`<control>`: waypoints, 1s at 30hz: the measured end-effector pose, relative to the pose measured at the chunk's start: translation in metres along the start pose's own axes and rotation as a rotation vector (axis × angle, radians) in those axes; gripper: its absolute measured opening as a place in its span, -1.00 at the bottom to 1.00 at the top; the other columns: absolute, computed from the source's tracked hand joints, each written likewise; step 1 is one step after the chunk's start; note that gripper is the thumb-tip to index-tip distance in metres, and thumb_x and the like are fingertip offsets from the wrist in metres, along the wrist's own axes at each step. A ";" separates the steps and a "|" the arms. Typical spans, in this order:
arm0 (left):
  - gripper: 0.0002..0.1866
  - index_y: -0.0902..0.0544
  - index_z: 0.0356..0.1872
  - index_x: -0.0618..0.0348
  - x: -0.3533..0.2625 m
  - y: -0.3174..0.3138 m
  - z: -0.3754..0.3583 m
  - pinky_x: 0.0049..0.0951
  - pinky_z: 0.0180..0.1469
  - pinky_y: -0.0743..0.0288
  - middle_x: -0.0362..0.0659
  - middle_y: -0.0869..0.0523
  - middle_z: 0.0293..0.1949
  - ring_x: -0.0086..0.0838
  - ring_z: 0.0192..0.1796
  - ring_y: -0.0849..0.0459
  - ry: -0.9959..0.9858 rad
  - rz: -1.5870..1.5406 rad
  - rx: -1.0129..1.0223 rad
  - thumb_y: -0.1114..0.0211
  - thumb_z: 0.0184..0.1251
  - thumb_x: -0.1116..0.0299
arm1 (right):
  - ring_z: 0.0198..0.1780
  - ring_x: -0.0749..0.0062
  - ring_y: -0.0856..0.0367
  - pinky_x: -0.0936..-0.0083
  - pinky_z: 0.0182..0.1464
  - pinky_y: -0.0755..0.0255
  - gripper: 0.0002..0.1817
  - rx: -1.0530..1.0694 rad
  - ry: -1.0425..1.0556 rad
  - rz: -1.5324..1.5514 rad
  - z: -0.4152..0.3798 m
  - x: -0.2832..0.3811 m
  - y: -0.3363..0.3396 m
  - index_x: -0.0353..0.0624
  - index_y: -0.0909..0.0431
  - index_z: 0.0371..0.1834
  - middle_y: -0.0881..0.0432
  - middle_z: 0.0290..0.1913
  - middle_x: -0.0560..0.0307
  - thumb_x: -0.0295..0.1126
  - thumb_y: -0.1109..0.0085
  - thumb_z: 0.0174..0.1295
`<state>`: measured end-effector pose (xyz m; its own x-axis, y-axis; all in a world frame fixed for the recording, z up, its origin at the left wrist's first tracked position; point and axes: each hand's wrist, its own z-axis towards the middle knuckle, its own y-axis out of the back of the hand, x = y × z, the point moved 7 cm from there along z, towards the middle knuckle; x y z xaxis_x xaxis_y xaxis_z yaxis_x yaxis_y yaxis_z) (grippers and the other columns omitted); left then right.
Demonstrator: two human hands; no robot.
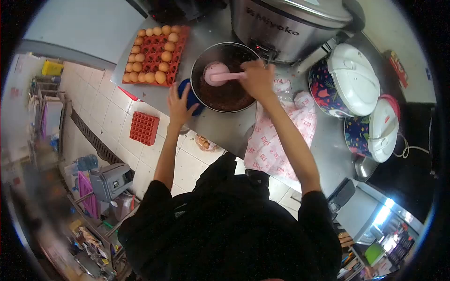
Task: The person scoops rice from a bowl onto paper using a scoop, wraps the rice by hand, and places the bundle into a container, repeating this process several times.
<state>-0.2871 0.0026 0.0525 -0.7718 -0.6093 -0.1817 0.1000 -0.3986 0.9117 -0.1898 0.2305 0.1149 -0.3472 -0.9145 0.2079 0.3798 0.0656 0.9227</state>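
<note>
A round dark pot (194,83) with a thin pale rim stands on the steel counter, dark brown matter coating its inside. My right hand (259,80) reaches over the pot's right side, fingers wrapped round the handle of a pink ladle (216,74). The ladle's round head lies inside the pot, left of its middle. Beside the pot's left wall is my left hand (178,107), fingers spread against a blue item (191,98) that is partly hidden by the hand and the pot.
A red egg tray (157,55) with brown eggs sits left of the pot. Behind stands a large Miyako rice cooker (281,28). White-and-pink printed paper (281,136) lies at the right, near two flowered containers with white lids (352,77). Another red tray (144,128) is on the floor.
</note>
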 end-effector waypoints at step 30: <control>-0.73 -0.58 -0.32 0.39 -0.037 -0.005 -0.009 -0.45 -0.23 -0.44 -0.03 -0.66 -0.40 -0.35 -0.34 -0.63 0.669 -0.896 0.043 -0.25 0.01 0.36 | -0.72 0.49 -0.40 0.62 -0.75 -0.24 -0.79 1.161 -1.145 1.241 -0.059 -0.004 -0.087 -0.25 -0.35 -0.48 -0.39 -0.69 0.13 -0.33 0.12 0.20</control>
<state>-0.2531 0.0207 0.0512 -0.0594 -0.3649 -0.9292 -0.3543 -0.8625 0.3613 -0.1714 0.2047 0.0148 -0.8294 0.3954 0.3948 0.3381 0.9177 -0.2088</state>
